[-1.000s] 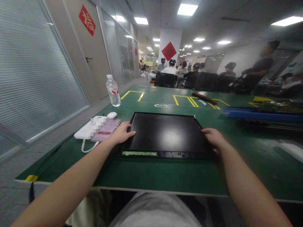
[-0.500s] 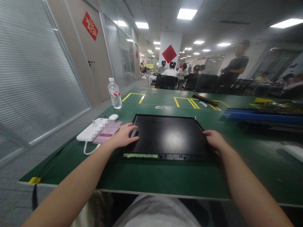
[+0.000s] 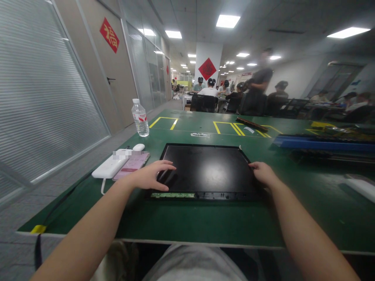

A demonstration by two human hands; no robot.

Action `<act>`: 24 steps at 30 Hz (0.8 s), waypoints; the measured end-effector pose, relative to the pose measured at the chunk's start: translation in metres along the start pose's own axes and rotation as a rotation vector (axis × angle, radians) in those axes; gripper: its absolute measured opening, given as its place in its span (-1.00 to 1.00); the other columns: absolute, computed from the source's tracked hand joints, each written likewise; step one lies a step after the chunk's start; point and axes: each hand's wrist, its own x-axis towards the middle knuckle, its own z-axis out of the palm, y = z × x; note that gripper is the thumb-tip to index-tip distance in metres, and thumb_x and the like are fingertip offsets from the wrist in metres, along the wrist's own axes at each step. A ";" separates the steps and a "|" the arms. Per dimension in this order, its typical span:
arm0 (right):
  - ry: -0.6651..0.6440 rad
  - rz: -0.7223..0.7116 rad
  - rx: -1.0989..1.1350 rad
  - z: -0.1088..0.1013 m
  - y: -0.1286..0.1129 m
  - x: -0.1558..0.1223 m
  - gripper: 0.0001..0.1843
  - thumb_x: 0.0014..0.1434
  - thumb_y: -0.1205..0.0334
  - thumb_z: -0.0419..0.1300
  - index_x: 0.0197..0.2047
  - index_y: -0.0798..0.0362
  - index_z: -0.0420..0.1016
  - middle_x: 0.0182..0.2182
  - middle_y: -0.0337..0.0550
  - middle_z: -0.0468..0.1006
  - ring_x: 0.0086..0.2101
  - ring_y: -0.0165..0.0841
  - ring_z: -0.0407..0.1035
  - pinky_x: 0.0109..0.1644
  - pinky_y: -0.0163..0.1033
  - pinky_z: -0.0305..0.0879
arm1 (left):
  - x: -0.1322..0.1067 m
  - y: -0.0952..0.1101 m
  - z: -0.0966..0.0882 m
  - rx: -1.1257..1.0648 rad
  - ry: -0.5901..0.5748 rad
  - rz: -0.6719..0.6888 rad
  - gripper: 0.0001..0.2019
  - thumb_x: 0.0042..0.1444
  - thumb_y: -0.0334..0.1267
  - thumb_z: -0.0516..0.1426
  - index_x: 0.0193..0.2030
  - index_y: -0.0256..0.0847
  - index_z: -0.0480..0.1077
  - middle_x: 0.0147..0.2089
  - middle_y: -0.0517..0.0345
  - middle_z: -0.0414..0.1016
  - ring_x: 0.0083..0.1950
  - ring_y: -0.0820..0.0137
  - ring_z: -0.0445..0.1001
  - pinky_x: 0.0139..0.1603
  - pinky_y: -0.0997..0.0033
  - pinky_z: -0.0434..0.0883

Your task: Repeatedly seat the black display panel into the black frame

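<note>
A black flat display panel lies face up on the green table, with a green circuit board along the left part of its near edge. My left hand is at the panel's left side, thumb and fingers spread apart over that edge. At the opposite side, my right hand pinches the right edge between thumb and fingers; the fingers beneath are partly hidden.
On the left stand a water bottle, a phone, a white power bank with a cable and a white mouse. Blue strips lie on the right, a dark bar at the back. People sit beyond the green table.
My left hand has slid toward me along the panel's left edge, its thumb and fingers spreading wider. My right hand stays at the right edge. A standing person in the background has moved left.
</note>
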 end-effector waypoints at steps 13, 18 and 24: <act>0.032 -0.016 -0.026 0.000 -0.005 -0.003 -0.61 -0.01 0.38 0.24 -0.08 0.06 0.67 -0.18 0.01 0.66 -0.09 -0.15 0.51 0.04 -0.20 0.36 | -0.001 0.011 -0.005 -0.062 0.026 0.089 -0.31 -0.18 -0.15 0.39 0.20 0.03 0.45 0.40 0.05 0.27 0.36 0.07 0.29 0.35 0.14 0.22; 0.006 0.010 -0.016 -0.002 -0.006 -0.004 -0.59 0.00 0.38 0.25 -0.04 0.09 0.66 -0.18 0.03 0.65 -0.09 -0.14 0.51 0.03 -0.20 0.36 | -0.001 0.013 -0.005 -0.048 0.024 0.121 -0.36 -0.15 -0.20 0.37 0.17 0.01 0.46 0.38 0.05 0.29 0.34 0.10 0.31 0.34 0.17 0.23; 0.008 0.007 -0.019 -0.004 -0.007 -0.006 -0.59 0.00 0.35 0.26 -0.04 0.09 0.65 -0.17 0.04 0.65 -0.11 -0.15 0.52 0.01 -0.22 0.37 | 0.000 0.012 -0.004 -0.032 0.014 0.136 -0.38 -0.13 -0.24 0.35 0.16 -0.04 0.46 0.37 0.03 0.30 0.34 0.11 0.31 0.35 0.17 0.21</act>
